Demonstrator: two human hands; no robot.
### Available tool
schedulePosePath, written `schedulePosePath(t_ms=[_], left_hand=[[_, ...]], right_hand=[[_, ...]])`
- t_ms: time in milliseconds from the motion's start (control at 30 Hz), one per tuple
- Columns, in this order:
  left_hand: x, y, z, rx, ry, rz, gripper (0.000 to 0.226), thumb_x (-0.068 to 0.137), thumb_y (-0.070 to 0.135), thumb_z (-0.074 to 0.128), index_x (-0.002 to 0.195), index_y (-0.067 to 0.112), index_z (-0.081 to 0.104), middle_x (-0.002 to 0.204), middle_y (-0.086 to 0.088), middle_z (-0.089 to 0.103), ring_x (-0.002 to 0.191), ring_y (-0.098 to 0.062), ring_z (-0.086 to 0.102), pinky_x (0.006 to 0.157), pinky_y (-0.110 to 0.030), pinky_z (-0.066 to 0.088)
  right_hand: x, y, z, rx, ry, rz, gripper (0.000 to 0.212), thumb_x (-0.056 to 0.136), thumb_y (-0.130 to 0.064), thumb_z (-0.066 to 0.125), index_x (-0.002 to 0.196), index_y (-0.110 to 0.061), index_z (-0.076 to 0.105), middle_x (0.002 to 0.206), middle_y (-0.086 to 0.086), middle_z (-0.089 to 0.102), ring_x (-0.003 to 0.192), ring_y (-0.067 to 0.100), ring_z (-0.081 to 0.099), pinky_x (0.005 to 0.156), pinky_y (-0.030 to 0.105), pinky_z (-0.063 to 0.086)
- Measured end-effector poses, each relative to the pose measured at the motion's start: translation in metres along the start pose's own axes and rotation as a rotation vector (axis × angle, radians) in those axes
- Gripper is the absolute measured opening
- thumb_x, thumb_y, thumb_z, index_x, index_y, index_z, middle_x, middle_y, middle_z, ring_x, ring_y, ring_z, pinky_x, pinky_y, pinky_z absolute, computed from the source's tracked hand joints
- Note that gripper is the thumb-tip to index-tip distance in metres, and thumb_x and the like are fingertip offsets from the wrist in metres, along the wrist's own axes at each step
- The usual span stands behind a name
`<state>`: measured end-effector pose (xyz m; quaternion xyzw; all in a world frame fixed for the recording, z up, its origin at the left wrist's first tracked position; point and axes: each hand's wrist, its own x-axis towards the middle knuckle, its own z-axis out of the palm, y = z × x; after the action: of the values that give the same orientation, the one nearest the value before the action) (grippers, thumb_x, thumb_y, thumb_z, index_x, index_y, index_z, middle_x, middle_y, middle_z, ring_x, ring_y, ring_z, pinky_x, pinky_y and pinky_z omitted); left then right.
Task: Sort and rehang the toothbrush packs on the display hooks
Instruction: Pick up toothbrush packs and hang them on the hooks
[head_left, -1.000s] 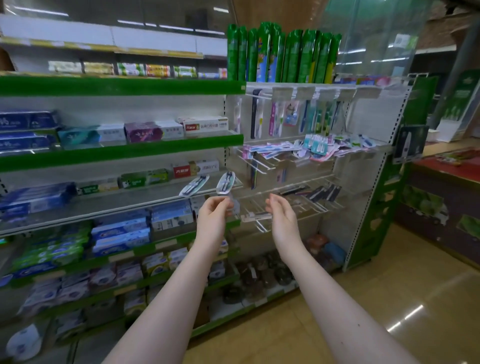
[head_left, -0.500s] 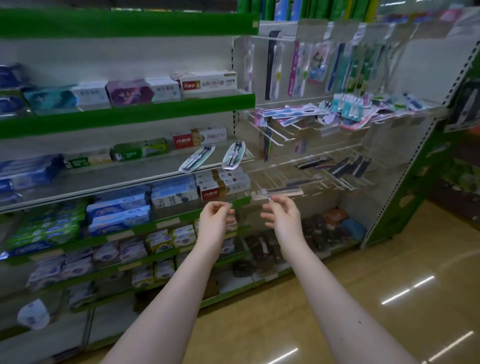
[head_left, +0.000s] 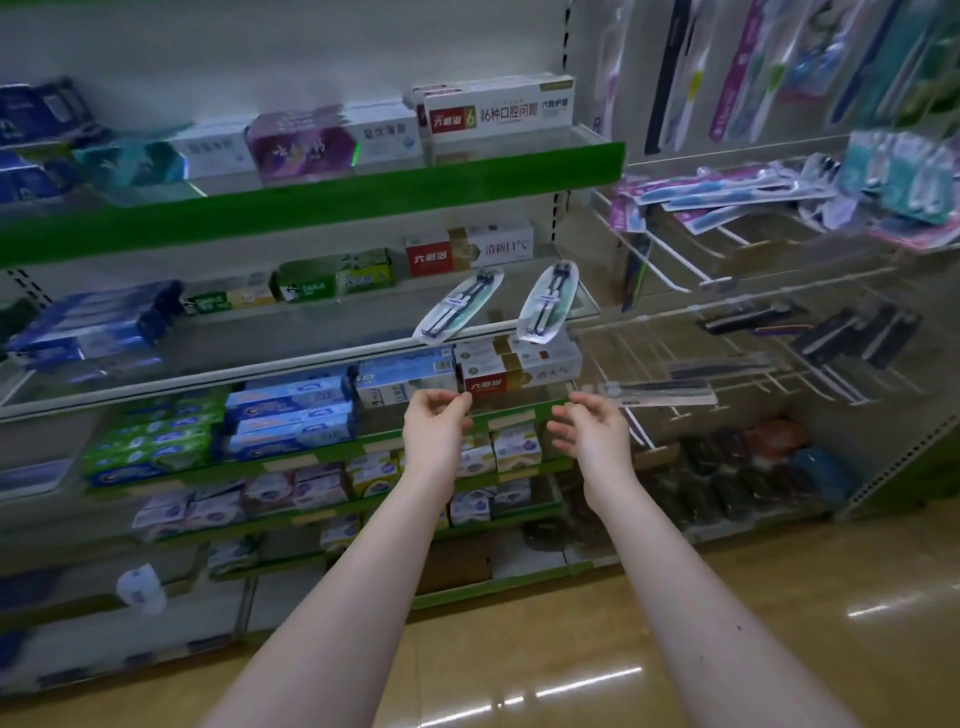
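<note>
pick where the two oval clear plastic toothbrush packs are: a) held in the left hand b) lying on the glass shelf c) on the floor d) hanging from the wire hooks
b: the left oval clear plastic toothbrush pack and the right oval pack both lie flat on the glass shelf, their near ends poking past its front edge.

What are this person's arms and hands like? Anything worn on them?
The left forearm and right forearm are bare, no sleeve in view. The left hand and right hand wear no gloves; no watch, bracelet or ring shows.
</note>
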<state>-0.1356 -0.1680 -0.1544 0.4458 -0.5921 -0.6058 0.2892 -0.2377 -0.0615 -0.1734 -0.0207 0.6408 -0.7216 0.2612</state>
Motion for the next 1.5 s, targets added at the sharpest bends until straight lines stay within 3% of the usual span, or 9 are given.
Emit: schedulePosePath(t_ms=[133,267,367,600,733,900,1067,1300,1500], left_hand=[[0.061,0.008,-0.001,0.039,0.000,0.007,0.011,0.089,0.018,0.062,0.087,0.017,0.051,0.084,0.000,0.057,0.088,-0.023,0.062,0.087,-0.039,0.052],[0.117,0.013,-0.005,0.212,-0.018,0.114,0.017,0.086,0.019,0.065,0.093,0.012,0.051,0.080,0.005,0.054,0.083,-0.018,0.055,0.072,-0.030,0.042],[0.162,0.021,-0.006,0.424,-0.001,0.288,0.025,0.083,0.025,0.067,0.099,0.010,0.054,0.098,-0.006,0.058,0.096,-0.026,0.055,0.080,-0.036,0.045],[0.216,0.027,0.012,0.897,-0.113,0.287,0.081,0.065,0.077,0.046,0.116,0.014,0.054,0.115,-0.013,0.059,0.104,-0.034,0.055,0.089,-0.043,0.048],[0.237,0.029,0.025,1.097,-0.162,0.251,0.074,0.080,0.060,0.060,0.132,0.011,0.039,0.131,-0.014,0.043,0.123,-0.032,0.038,0.097,-0.038,0.036],[0.251,0.031,0.036,1.137,-0.216,0.197,0.066,0.082,0.045,0.066,0.130,0.011,0.037,0.133,-0.015,0.039,0.125,-0.032,0.034,0.100,-0.038,0.034],[0.254,0.039,0.040,1.248,-0.222,0.195,0.067,0.080,0.045,0.068,0.128,0.009,0.037,0.130,-0.016,0.040,0.121,-0.032,0.038,0.095,-0.038,0.038],[0.255,0.051,0.042,1.224,-0.230,0.259,0.035,0.098,0.024,0.043,0.127,0.005,0.044,0.121,-0.014,0.052,0.113,-0.031,0.051,0.080,-0.038,0.045],[0.230,0.036,0.025,1.314,-0.225,0.393,0.036,0.094,0.000,0.040,0.130,-0.003,0.038,0.127,-0.022,0.047,0.118,-0.036,0.047,0.092,-0.043,0.046]], right_hand=[[0.036,-0.004,0.034,0.026,0.080,0.019,0.018,0.097,-0.007,0.046,0.114,-0.008,0.051,0.106,0.013,0.060,0.089,0.023,0.061,0.075,0.031,0.052],[0.065,-0.004,0.065,0.040,0.191,0.020,0.016,0.097,-0.009,0.047,0.112,-0.010,0.050,0.117,0.015,0.059,0.095,0.025,0.062,0.081,0.033,0.052],[0.084,-0.007,0.084,0.076,0.273,0.028,0.017,0.095,-0.009,0.049,0.112,-0.011,0.049,0.119,0.016,0.057,0.102,0.025,0.060,0.088,0.034,0.052],[0.122,-0.009,0.102,0.136,0.349,0.083,0.026,0.091,-0.015,0.060,0.111,-0.010,0.044,0.121,0.019,0.055,0.107,0.027,0.058,0.093,0.034,0.050],[0.144,-0.008,0.107,0.251,0.328,0.132,0.048,0.087,-0.017,0.066,0.128,-0.002,0.044,0.122,0.018,0.055,0.101,0.024,0.059,0.095,0.035,0.050],[0.161,-0.012,0.111,0.339,0.297,0.145,0.024,0.088,-0.009,0.063,0.110,-0.005,0.056,0.113,0.014,0.064,0.090,0.022,0.065,0.089,0.033,0.052],[0.170,-0.012,0.110,0.269,0.326,0.147,0.027,0.088,0.002,0.057,0.116,0.001,0.056,0.111,0.015,0.063,0.084,0.020,0.064,0.074,0.026,0.052],[0.152,-0.006,0.102,0.209,0.320,0.137,0.032,0.085,0.005,0.054,0.117,0.003,0.056,0.105,0.014,0.064,0.082,0.020,0.063,0.074,0.029,0.052],[0.115,0.000,0.092,0.190,0.297,0.108,0.040,0.083,0.006,0.057,0.121,-0.004,0.054,0.113,0.012,0.064,0.091,0.022,0.065,0.071,0.030,0.056]])
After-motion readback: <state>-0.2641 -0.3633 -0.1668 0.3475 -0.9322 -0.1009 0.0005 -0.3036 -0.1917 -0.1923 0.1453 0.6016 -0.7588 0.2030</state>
